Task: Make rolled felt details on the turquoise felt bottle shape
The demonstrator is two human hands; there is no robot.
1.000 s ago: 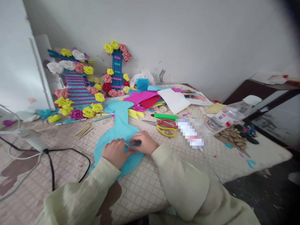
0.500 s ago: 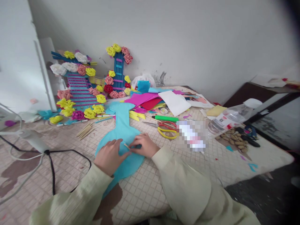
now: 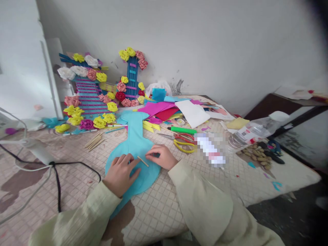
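Note:
A light-blue guitar-shaped piece [image 3: 120, 155] with a narrow neck lies flat on the table. On its round body rests a short wooden stick [image 3: 142, 161], set at a slant. My left hand [image 3: 122, 173] lies on the blue surface, thumb and fingers apart, holding nothing; its index fingertip is close to the stick's upper end. Just right of the stick, my right hand [image 3: 162, 156] has thumb and index finger brought together in a pinch. Nothing shows between these fingertips, and the stick is apart from them.
Several loose sticks [image 3: 94, 141] lie to the left, near a power strip [image 3: 38, 150] with cables. Flower-trimmed paper models [image 3: 88, 95] stand against the wall. Scissors [image 3: 184, 145], a green-handled cutter [image 3: 183, 130], coloured sheets [image 3: 159, 107], a water bottle [image 3: 252, 131] and peanuts [image 3: 256, 155] are on the right.
My right hand has let go of the stick and shifted slightly right. The stick now lies free on the blue piece. My left hand stays on the blue piece.

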